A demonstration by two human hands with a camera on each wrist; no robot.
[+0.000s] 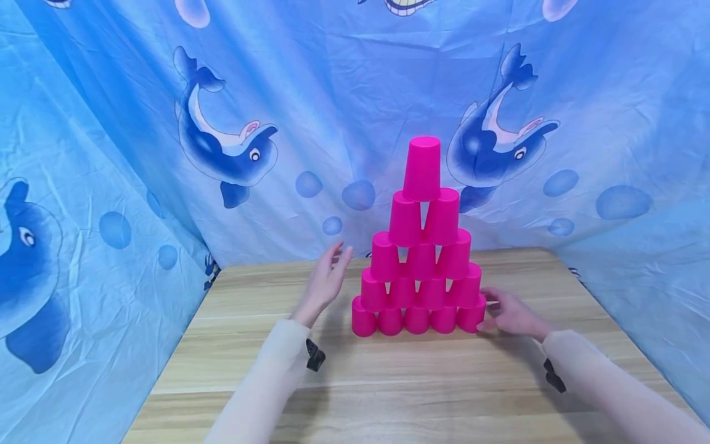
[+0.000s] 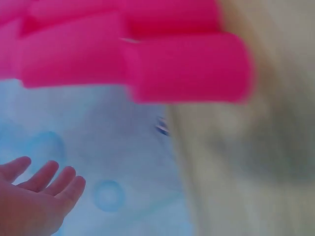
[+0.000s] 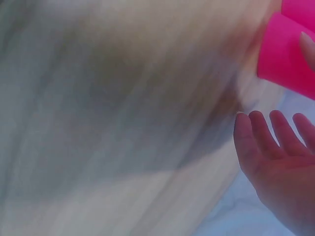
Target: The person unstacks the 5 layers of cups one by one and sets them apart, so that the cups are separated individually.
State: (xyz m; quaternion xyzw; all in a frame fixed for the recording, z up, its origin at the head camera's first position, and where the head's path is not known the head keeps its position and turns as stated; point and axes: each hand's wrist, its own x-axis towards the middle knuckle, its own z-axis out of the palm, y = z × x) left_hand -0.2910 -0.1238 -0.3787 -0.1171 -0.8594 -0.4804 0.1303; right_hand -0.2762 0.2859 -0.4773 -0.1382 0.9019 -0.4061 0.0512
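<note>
Pale sleeves [image 1: 266, 382] fill the lower frame. Right of centre, a five-tier pink cup pyramid [image 1: 421, 262] looks fully stacked, nothing left to add. The left hand [image 1: 322, 283], fingers parted, holds nothing; the right hand [image 1: 513, 314], relaxed beside the bottom-right cup [image 1: 470, 316], grips nothing, contact unclear.

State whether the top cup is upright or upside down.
Upside down: the top cup has its narrower, closed end uppermost, wider rim below.

Over my head feed I count fifteen cups [image 1: 421, 264], two hands [image 1: 323, 282], two wrist cameras [image 1: 315, 356], one table [image 1: 444, 394] and three large dolphins [image 1: 479, 151], these at nine, ten and two o'clock.
</note>
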